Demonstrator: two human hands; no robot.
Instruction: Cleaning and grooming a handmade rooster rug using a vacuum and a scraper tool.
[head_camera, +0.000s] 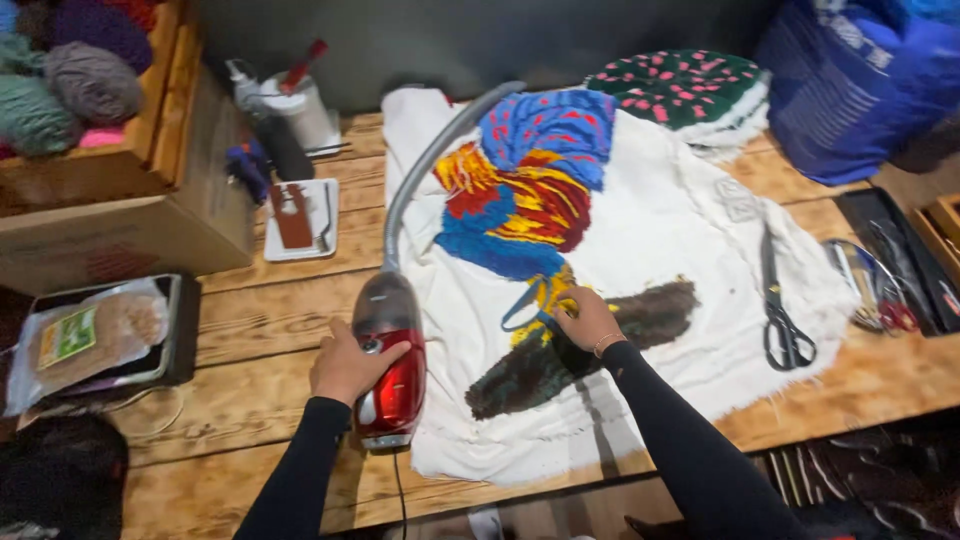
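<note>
Scissors (783, 318) beside seemingly bare planks (280, 330)

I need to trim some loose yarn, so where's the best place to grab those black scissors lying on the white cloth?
Take the scissors by the black finger loops, coming from the near table edge. The loops point toward you and the blades point away, so the handles are reachable without passing the tips.
</note>
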